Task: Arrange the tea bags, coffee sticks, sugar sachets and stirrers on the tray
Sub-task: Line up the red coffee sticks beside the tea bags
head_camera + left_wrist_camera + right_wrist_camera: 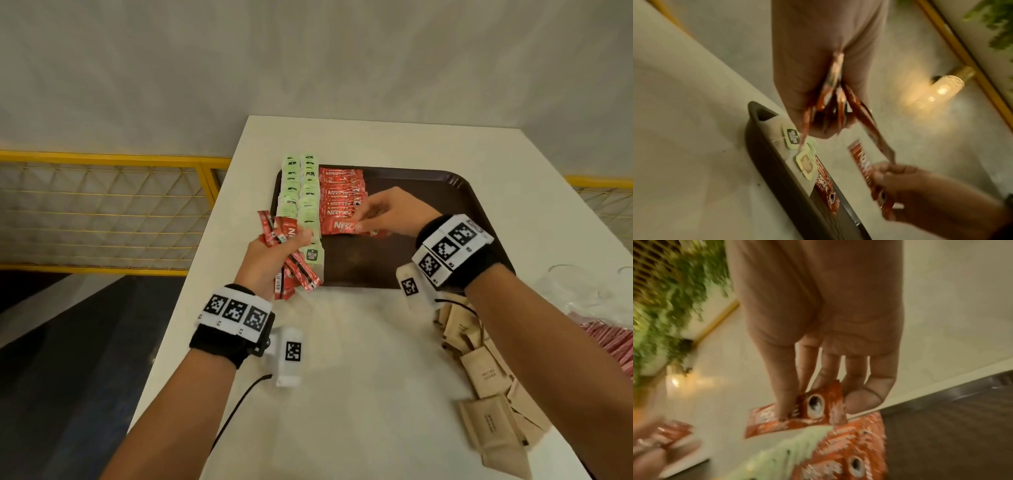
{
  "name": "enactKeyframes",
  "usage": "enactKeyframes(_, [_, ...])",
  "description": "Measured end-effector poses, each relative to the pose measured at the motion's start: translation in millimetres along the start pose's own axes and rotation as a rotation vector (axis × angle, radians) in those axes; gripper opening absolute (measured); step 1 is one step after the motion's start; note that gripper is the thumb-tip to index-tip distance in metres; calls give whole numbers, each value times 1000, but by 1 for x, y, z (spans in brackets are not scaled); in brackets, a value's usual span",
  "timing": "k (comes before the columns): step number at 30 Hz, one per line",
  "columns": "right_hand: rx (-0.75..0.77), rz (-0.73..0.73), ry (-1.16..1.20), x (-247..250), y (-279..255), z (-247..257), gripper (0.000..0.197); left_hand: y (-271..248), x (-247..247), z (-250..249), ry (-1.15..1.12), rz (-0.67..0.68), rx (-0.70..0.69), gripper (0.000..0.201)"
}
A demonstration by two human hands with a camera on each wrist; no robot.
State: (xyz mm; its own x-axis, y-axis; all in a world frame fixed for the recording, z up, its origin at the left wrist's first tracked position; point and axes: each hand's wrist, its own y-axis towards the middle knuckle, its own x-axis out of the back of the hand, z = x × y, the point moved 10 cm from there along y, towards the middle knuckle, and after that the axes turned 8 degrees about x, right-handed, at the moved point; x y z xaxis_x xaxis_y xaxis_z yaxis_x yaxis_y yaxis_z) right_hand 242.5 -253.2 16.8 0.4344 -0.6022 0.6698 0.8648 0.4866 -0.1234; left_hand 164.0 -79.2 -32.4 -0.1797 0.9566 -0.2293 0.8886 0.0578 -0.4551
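The left hand [270, 260] is gripping a fanned bundle of sticks [291, 253] at the tray's [445, 192] near-left corner, likely serving as a ready supply so the other hand can draw them singly. The right hand [387, 214] is pinching one stick [346, 228] between thumb and fingertips, flat and low at the near end of the red row [342, 192], apparently laying it down to lengthen that row. Tea bags [301, 185] are lying in two columns along the tray's left edge. Sugar sachets [486, 370] are waiting in a heap on the surface [359, 377], right of centre. Both forearms are reaching forward, wrists bent downward.
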Motion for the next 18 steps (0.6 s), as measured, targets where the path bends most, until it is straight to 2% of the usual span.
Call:
enactKeyframes(2, [-97,-55,-45,6,9,-19,7,3,8,4,-75,-19,50,19])
enactKeyframes(7, [-139,54,-258,-15,31,-36,16,6,12,3,-236,-15,85,7])
enactKeyframes(11, [-140,75,-376,-18,42,-38,15,8,7,4,-289,28,136,9])
enactKeyframes(18, [-130,69,-438,-21,49,-39,15,9,-7,7,-325,105,170,14])
